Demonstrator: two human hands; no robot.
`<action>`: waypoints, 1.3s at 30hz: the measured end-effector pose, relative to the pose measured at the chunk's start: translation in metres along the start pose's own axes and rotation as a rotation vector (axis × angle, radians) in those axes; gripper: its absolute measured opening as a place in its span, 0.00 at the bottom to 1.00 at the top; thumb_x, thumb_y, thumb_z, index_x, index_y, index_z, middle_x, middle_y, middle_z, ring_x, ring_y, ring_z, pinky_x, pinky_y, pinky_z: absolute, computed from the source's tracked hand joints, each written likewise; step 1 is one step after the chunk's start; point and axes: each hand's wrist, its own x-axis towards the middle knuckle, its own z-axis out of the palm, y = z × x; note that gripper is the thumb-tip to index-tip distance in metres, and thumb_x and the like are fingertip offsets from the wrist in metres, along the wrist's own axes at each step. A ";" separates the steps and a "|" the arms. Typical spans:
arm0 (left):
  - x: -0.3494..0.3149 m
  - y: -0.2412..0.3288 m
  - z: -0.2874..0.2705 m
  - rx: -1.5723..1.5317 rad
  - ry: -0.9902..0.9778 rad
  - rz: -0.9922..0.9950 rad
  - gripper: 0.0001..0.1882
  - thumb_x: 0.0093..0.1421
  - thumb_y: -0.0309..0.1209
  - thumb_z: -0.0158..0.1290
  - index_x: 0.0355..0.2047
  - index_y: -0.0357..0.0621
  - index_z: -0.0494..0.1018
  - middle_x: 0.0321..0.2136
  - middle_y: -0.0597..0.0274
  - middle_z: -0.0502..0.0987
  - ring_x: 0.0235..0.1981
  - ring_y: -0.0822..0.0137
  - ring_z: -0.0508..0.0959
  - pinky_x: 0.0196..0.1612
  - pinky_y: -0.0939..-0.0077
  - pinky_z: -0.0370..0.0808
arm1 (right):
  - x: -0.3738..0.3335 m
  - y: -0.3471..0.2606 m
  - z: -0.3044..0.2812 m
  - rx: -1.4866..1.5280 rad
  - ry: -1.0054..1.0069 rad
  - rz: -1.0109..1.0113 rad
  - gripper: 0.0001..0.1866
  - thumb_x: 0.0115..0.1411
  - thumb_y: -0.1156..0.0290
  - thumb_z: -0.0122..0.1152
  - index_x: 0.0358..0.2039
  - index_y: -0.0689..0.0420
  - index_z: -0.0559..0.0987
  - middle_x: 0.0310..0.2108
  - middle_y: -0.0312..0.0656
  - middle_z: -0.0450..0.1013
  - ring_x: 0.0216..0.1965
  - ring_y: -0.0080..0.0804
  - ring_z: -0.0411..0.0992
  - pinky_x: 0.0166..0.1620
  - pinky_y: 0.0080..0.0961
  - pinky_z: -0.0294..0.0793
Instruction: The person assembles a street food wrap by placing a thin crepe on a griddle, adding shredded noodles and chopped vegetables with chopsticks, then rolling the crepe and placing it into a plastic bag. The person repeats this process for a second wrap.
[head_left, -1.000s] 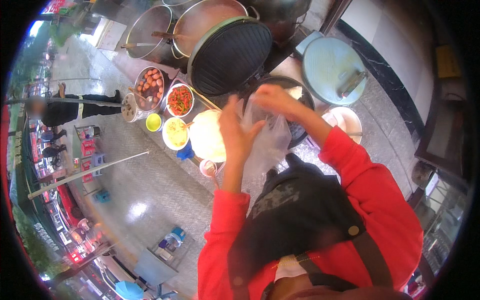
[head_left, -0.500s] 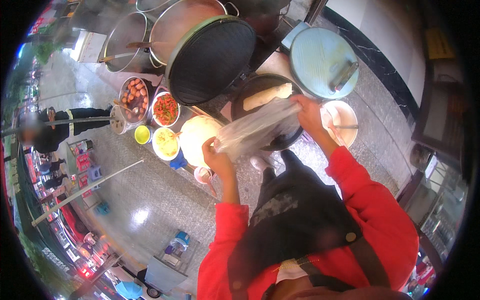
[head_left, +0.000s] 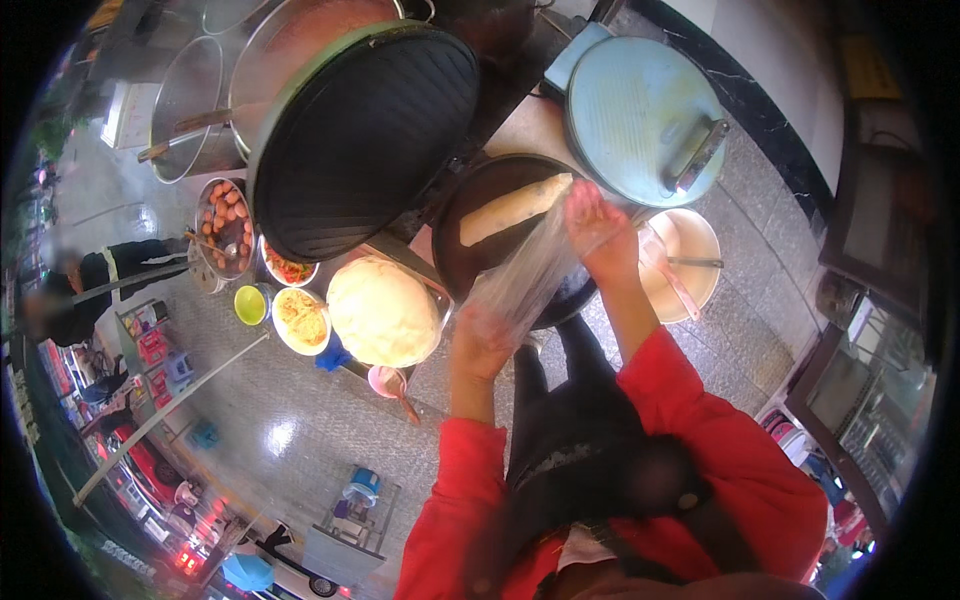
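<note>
A clear plastic bag [head_left: 527, 280] stretches between my two hands over the dark round griddle [head_left: 462, 187]. My left hand [head_left: 483, 338] is closed on the bag's near end, and the film partly covers its fingers. My right hand [head_left: 598, 235] grips the far end with bent fingers. Just beside the right fingertips is the tip of a pale rolled flatbread [head_left: 508, 212], which lies across the griddle. Whether the fingertips touch the roll I cannot tell. Raised behind is the griddle's black ridged lid [head_left: 370, 140].
A large pale dough mound [head_left: 383, 312] sits left of my left hand. Beyond it are a bowl of yellow filling [head_left: 301, 322], a green cup [head_left: 251, 304] and a pot of eggs [head_left: 226, 228]. A closed blue-green griddle [head_left: 640, 115] and a white bucket [head_left: 695, 245] stand on the right.
The bag has swung from nearly level to a steep slant. My left hand has moved right and lower, and film now covers it. The view has shifted, showing the dough mound more fully.
</note>
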 end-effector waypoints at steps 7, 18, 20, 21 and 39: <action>0.090 0.028 0.006 -0.151 -0.070 0.556 0.20 0.61 0.42 0.41 0.45 0.39 0.66 0.50 0.53 0.66 0.52 0.55 0.63 0.56 0.62 0.60 | 0.042 -0.008 -0.044 -2.270 -0.256 -0.602 0.23 0.53 0.64 0.51 0.49 0.58 0.69 0.49 0.49 0.66 0.50 0.49 0.63 0.52 0.41 0.60; 0.146 0.017 0.026 2.745 0.706 0.587 0.16 0.55 0.30 0.43 0.44 0.46 0.68 0.45 0.48 0.69 0.45 0.53 0.71 0.45 0.55 0.68 | 0.101 -0.006 -0.056 -3.354 -0.341 -0.456 0.19 0.52 0.68 0.50 0.46 0.52 0.72 0.46 0.47 0.68 0.47 0.44 0.67 0.49 0.46 0.65; 0.154 0.025 0.015 2.847 0.718 0.577 0.16 0.55 0.29 0.42 0.45 0.47 0.68 0.45 0.47 0.69 0.44 0.52 0.71 0.44 0.54 0.69 | 0.110 -0.006 -0.068 -3.356 -0.336 -0.479 0.17 0.52 0.70 0.50 0.45 0.53 0.72 0.43 0.45 0.70 0.43 0.42 0.70 0.48 0.44 0.67; 0.156 0.033 0.006 2.895 0.741 0.568 0.16 0.55 0.28 0.42 0.45 0.48 0.67 0.45 0.47 0.69 0.44 0.51 0.71 0.43 0.53 0.69 | 0.114 -0.007 -0.075 -3.302 -0.495 -0.750 0.16 0.52 0.71 0.50 0.43 0.54 0.73 0.41 0.45 0.71 0.41 0.42 0.71 0.46 0.43 0.68; 0.016 0.149 -0.040 0.993 -0.038 0.193 0.20 0.58 0.35 0.48 0.50 0.44 0.63 0.39 0.62 0.70 0.39 0.69 0.72 0.39 0.77 0.73 | 0.140 -0.007 0.037 -2.368 -2.163 0.058 0.14 0.50 0.67 0.53 0.37 0.57 0.76 0.38 0.47 0.71 0.44 0.46 0.66 0.49 0.39 0.63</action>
